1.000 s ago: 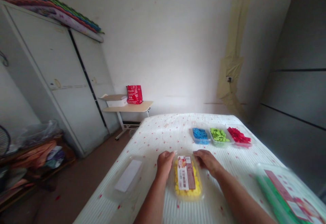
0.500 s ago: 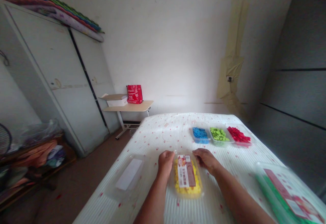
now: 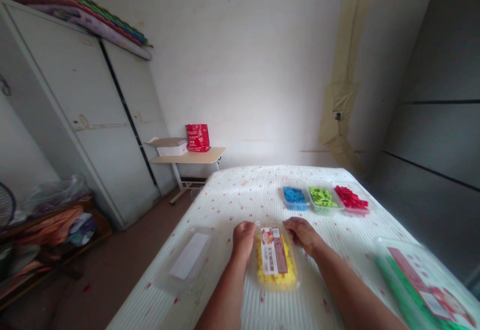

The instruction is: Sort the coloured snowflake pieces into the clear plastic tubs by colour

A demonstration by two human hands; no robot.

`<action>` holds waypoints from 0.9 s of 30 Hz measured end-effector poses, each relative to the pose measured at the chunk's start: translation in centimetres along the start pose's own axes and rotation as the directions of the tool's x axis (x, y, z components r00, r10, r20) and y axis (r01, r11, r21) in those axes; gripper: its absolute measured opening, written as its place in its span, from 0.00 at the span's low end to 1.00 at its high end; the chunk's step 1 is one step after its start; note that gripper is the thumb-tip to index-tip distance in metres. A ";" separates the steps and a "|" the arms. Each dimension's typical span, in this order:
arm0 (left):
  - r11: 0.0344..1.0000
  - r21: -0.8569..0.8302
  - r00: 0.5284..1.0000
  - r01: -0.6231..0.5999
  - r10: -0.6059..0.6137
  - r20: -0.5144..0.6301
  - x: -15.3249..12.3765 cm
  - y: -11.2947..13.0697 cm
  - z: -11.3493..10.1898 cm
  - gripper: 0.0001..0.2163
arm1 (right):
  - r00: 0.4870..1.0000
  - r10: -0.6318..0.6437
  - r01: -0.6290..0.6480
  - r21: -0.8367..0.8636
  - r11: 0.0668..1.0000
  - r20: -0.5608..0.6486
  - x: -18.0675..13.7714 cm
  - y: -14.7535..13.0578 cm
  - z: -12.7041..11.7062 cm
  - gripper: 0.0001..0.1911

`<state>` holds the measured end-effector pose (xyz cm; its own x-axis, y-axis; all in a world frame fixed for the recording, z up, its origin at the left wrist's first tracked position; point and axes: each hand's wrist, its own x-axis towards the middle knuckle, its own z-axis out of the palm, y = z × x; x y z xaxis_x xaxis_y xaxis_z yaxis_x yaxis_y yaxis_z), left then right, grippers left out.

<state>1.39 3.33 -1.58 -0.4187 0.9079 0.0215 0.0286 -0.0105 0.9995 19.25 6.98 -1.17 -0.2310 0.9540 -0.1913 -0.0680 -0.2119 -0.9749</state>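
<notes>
A clear plastic box of yellow pieces (image 3: 275, 262), with a brown and white label on its lid, lies on the white cloth-covered table (image 3: 247, 190) in front of me. My left hand (image 3: 243, 237) is curled against the box's far left corner. Across from it, my right hand (image 3: 302, 234) is curled over the far right corner. Both hands have their fingers closed on the box's rim.
Three open trays stand in a row at the far right: blue pieces (image 3: 295, 196), green pieces (image 3: 321, 198), red pieces (image 3: 350, 199). An empty clear box with a white label (image 3: 189, 263) lies to the left. A large green-rimmed clear box (image 3: 423, 287) sits at the near right. A wardrobe and side table stand beyond.
Both hands and the yellow box have slid very slightly away from me across the table; the grip looks the same.
</notes>
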 end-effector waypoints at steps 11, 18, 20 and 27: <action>0.998 -0.013 0.985 0.057 -0.054 0.162 -2.8 1.4 -2.6 0.18 | 0.995 0.073 -0.059 -0.183 0.981 0.073 -5.5 -1.7 -0.6 0.18; 0.978 -0.164 0.923 0.126 -0.055 0.380 -6.6 1.0 -4.3 0.23 | 0.959 0.166 -0.135 -0.146 0.980 0.230 -8.9 -0.5 -1.9 0.27; 0.980 -0.151 0.938 0.131 -0.073 0.340 -7.2 0.7 -4.6 0.22 | 0.952 0.188 -0.160 -0.129 0.979 0.243 -9.1 -0.4 -2.1 0.28; 0.982 -0.105 0.940 0.154 -0.113 0.322 -7.5 0.2 -4.9 0.23 | 0.945 0.198 -0.161 -0.159 0.974 0.260 -9.3 -0.5 -1.9 0.27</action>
<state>0.14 -5.54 -1.41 -0.1043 0.9896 -0.0995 -0.1318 0.0854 0.9876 23.27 -1.41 0.92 -0.4844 0.8042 -0.3444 0.1249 -0.3261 -0.9370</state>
